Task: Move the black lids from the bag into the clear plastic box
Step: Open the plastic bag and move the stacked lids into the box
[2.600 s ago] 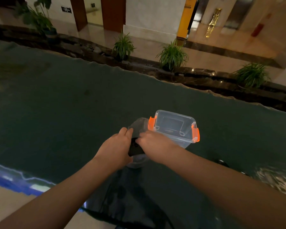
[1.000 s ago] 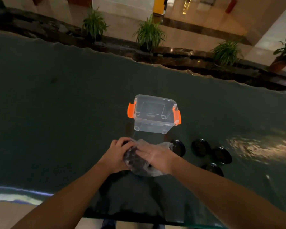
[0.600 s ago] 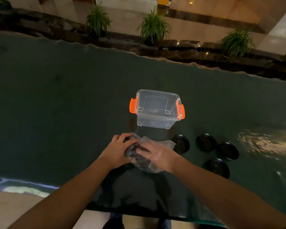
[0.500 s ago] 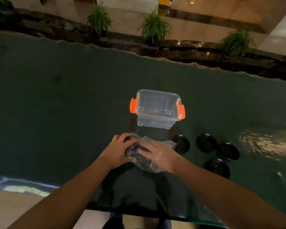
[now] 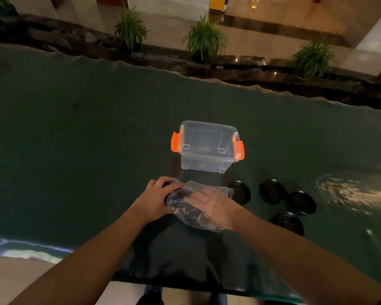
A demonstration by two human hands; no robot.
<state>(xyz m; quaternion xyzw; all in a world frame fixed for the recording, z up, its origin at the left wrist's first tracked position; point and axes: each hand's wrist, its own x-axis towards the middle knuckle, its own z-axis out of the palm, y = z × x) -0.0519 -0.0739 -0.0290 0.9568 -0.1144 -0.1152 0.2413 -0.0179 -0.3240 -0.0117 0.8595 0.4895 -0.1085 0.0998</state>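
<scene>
Currently listing, by place relative to the hands:

Bag (image 5: 191, 208): clear, crumpled plastic, lying on the table (image 5: 75, 150) between both hands; dark lids are showing through it, their count too blurred to tell.

Left hand (image 5: 155, 198): curling over the bag's left end, fingers gripping the plastic there.

Right hand (image 5: 211, 206): sitting inside the bag's open mouth under the film, fingers spread flat toward the dark mass; whether it is grasping a lid cannot be told.

Box (image 5: 207, 146): clear, with orange latches on both sides, standing upright and open just beyond the hands, apart from the bag; nothing black is showing inside it.

Loose lids: four black discs lying flat on the table to the right of the right hand. The nearest (image 5: 240, 191) is sitting just beside the bag's mouth; two (image 5: 273, 190) (image 5: 301, 202) are lying further right; one (image 5: 288, 222) is lying nearer the person.

Plants (image 5: 204, 38): standing beyond the table's far edge.
</scene>
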